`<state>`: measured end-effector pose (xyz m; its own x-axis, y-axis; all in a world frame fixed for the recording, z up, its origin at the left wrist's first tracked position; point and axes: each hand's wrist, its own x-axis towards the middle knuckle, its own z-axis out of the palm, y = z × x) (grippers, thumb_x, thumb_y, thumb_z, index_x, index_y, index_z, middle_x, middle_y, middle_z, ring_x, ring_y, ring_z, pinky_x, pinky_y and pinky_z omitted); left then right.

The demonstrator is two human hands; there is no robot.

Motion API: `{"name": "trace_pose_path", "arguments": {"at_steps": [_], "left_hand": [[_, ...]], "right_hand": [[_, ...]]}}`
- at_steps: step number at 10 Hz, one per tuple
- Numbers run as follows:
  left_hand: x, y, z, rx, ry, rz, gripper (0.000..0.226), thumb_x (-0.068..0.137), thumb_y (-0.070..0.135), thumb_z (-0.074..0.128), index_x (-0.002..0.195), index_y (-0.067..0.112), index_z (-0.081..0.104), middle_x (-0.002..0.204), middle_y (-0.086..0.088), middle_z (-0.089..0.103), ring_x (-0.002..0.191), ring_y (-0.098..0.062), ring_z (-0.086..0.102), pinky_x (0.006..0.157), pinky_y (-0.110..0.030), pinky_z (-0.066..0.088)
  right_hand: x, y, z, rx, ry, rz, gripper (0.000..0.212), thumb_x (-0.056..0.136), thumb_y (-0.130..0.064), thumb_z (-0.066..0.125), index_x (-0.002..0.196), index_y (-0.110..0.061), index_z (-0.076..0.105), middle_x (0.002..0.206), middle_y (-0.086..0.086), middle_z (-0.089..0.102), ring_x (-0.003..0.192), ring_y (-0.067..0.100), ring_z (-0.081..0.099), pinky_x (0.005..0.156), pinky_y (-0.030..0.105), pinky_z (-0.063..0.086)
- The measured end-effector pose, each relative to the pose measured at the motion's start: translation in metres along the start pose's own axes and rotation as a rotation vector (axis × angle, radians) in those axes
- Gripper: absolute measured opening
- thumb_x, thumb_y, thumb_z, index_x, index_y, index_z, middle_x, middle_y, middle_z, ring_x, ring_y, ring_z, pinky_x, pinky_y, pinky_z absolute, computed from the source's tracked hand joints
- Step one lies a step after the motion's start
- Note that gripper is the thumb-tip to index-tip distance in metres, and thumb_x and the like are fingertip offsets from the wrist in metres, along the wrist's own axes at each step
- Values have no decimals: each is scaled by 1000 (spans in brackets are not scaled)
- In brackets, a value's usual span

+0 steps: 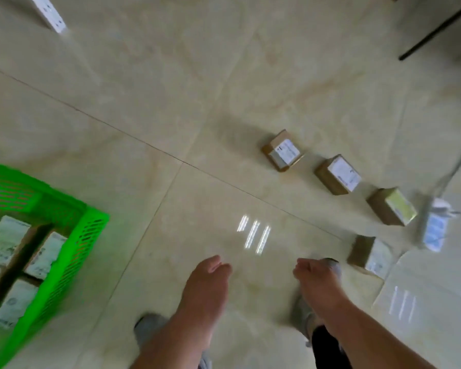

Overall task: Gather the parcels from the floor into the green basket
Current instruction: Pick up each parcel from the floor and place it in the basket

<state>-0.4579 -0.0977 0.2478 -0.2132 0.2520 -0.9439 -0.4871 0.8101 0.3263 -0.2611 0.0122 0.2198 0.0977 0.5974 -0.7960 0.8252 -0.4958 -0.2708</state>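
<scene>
Nearest the camera, two bare forearms reach forward over the glossy beige tiled floor (pixel 171 115). The left hand (pixel 206 280) hangs empty with its fingers loosely curled, and the right hand (pixel 317 278) is likewise empty and loosely curled, neither one gripping anything. Grey shoes show below the arms, blurred. At the left edge sits the green basket (pixel 91 235), a slatted plastic crate seen from above, its long side running from the lower left toward the upper right; inside it lie several brown cardboard parcels with white labels facing up (pixel 45 255), packed side by side. To the right of the hands, four more parcels rest on the floor in a curved row, apart from one another. The closest parcel (pixel 370 255) lies just beside the right hand, label up. Beyond it is a parcel with a yellowish label (pixel 393 206), then a third parcel (pixel 338 174), and farthest the fourth parcel (pixel 282 150); each is a small brown box, tilted diagonally to the tile seams, with its long axis running roughly upper left to lower right. Right of the row lies a white power strip (pixel 435 230) with a cable trailing away. A dark desk leg (pixel 437 30) crosses the far right corner.
</scene>
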Motion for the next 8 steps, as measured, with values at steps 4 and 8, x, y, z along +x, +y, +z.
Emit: {"name": "trace_pose_path", "arguments": {"at_steps": [4, 8], "left_hand": [[52, 4, 280, 398, -73, -45, 72, 66, 50, 59, 134, 25, 62, 134, -3, 66, 124, -22, 62, 108, -45, 49], [152, -19, 496, 693, -256, -12, 56, 96, 26, 54, 151, 17, 45, 153, -1, 50, 137, -17, 49, 110, -26, 36]], "right_hand": [[116, 151, -175, 342, 73, 340, 19, 82, -11, 56, 69, -24, 58, 62, 0, 51, 59, 21, 46, 61, 34, 39], [284, 283, -224, 544, 153, 530, 25, 76, -13, 51, 62, -27, 37, 57, -9, 36, 50, 14, 32, 49, 26, 25]]}}
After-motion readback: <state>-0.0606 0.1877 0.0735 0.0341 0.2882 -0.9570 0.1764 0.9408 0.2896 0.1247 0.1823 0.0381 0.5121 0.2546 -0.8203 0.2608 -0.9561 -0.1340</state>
